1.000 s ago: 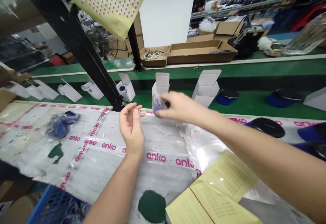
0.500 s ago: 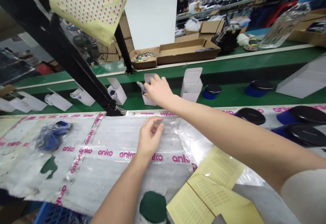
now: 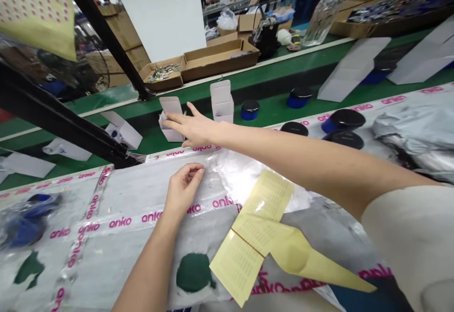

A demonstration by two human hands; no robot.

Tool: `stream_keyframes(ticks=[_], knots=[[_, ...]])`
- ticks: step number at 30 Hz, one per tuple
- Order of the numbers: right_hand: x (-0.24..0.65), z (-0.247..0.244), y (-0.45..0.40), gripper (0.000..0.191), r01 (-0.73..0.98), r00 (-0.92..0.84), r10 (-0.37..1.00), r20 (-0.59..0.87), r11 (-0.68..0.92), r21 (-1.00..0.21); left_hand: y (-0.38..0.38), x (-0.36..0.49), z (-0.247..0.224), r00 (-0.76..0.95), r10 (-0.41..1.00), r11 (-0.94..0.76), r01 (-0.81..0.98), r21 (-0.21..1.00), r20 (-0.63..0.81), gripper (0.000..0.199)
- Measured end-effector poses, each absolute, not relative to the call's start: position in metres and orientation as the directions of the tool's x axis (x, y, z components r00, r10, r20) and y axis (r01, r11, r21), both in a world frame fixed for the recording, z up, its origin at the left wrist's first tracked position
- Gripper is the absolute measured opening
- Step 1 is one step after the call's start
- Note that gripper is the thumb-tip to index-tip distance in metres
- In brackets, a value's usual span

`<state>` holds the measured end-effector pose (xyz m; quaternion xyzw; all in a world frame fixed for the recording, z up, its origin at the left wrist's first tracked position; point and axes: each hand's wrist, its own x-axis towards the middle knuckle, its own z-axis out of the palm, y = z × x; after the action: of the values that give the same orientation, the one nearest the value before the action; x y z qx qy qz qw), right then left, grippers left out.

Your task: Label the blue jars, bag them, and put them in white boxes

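My right hand point(image 3: 195, 126) reaches over the green conveyor belt with its fingers spread, holding nothing I can see. Its fingertips are at a small white carton point(image 3: 172, 133) with a raised flap and partly cover it. Lower down, my left hand point(image 3: 184, 186) hovers near the covered worktop, fingers loosely curled and thumb close to the index finger; nothing shows in it. Right of the right hand stands another open white carton point(image 3: 222, 108). Beyond it sits a blue round container with a black top point(image 3: 250, 109). Yellow label sheets point(image 3: 244, 255) lie on the worktop.
A black post point(image 3: 106, 130) slants across the left side. Cardboard trays point(image 3: 222, 61) stand behind the belt, a clear bottle point(image 3: 324, 16) to their right. More blue-and-black containers point(image 3: 343, 120) are at right, and a plastic-wrapped blue item point(image 3: 28, 222) lies at left.
The view has swung to the right. My right hand has opened its fingers and drawn back slightly from the carton. My left hand's thumb and fingers have come closer together.
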<state>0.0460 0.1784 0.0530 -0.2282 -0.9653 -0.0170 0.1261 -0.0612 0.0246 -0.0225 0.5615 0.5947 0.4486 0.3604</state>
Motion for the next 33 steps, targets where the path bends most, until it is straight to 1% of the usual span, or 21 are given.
stream_keyframes(ticks=[2,3,4,5,6,7,8,9,11,12,14,16,18,20,22,25,28,31,33], knots=[[0.074,0.054,0.172,0.069,0.439,-0.805,0.436,0.402,0.894,-0.092,0.023,-0.06,-0.022,-0.083,0.993,-0.046,0.379,0.924,0.083,0.025],[0.09,0.054,0.166,0.06,0.473,-0.742,0.483,0.465,0.869,-0.148,0.023,-0.059,-0.021,-0.069,0.994,-0.053,0.397,0.916,0.087,0.024],[0.107,0.053,0.157,0.05,0.507,-0.685,0.542,0.488,0.835,-0.216,0.022,-0.058,-0.021,-0.054,0.994,-0.06,0.415,0.908,0.09,0.023],[0.125,0.05,0.146,0.037,0.536,-0.665,0.597,0.448,0.8,-0.27,0.022,-0.056,-0.021,-0.038,0.995,-0.067,0.432,0.899,0.093,0.022],[0.143,0.044,0.135,0.027,0.568,-0.668,0.647,0.366,0.762,-0.31,0.022,-0.054,-0.021,-0.023,0.995,-0.074,0.446,0.892,0.094,0.02],[0.159,0.037,0.123,0.021,0.591,-0.679,0.674,0.29,0.737,-0.329,0.022,-0.052,-0.02,-0.008,0.996,-0.079,0.464,0.882,0.094,0.018],[0.173,0.029,0.112,0.021,0.6,-0.697,0.675,0.241,0.733,-0.32,0.023,-0.05,-0.018,0.009,0.996,-0.083,0.495,0.865,0.09,0.017],[0.184,0.019,0.102,0.02,0.617,-0.693,0.684,0.228,0.726,-0.303,0.024,-0.047,-0.015,0.026,0.996,-0.083,0.537,0.84,0.082,0.016],[0.198,0.001,0.087,0.009,0.62,-0.691,0.686,0.227,0.724,-0.302,0.029,-0.041,-0.008,0.062,0.997,-0.073,0.64,0.764,0.044,0.017],[0.202,-0.006,0.081,0.007,0.617,-0.687,0.687,0.238,0.724,-0.308,0.032,-0.037,-0.004,0.077,0.997,-0.064,0.688,0.723,0.015,0.017],[0.203,-0.015,0.076,0.011,0.604,-0.685,0.682,0.256,0.728,-0.324,0.037,-0.028,0.003,0.09,0.996,-0.052,0.735,0.676,-0.022,0.018],[0.202,-0.017,0.073,0.012,0.576,-0.683,0.663,0.306,0.747,-0.333,0.041,-0.016,0.006,0.079,0.997,-0.057,0.707,0.705,0.001,0.019],[0.202,-0.016,0.072,0.014,0.523,-0.66,0.626,0.416,0.78,-0.344,0.04,-0.005,0.003,0.047,0.998,-0.068,0.627,0.776,0.05,0.024],[0.202,-0.015,0.07,0.016,0.46,-0.606,0.58,0.544,0.814,-0.356,0.037,0.003,-0.001,0.035,0.997,-0.076,0.535,0.841,0.068,0.028],[0.202,-0.015,0.068,0.02,0.419,-0.556,0.552,0.622,0.832,-0.364,0.032,0.009,-0.005,0.057,0.996,-0.082,0.458,0.885,0.063,0.025],[0.2,-0.015,0.066,0.02,0.403,-0.525,0.566,0.636,0.823,-0.4,0.026,0.013,-0.006,0.097,0.994,-0.083,0.354,0.932,0.051,0.015],[0.198,-0.013,0.066,0.017,0.408,-0.495,0.605,0.623,0.795,-0.449,0.024,0.015,-0.002,0.081,0.996,-0.053,0.289,0.956,0.031,0.017],[0.199,-0.008,0.066,0.013,0.408,-0.498,0.6,0.626,0.799,-0.441,0.023,0.015,0.0,0.057,0.998,-0.033,0.228,0.973,0.021,0.012],[0.201,-0.002,0.067,0.01,0.384,-0.506,0.619,0.601,0.785,-0.486,0.023,0.013,0.001,0.039,0.999,-0.037,0.199,0.979,0.03,0.014]])
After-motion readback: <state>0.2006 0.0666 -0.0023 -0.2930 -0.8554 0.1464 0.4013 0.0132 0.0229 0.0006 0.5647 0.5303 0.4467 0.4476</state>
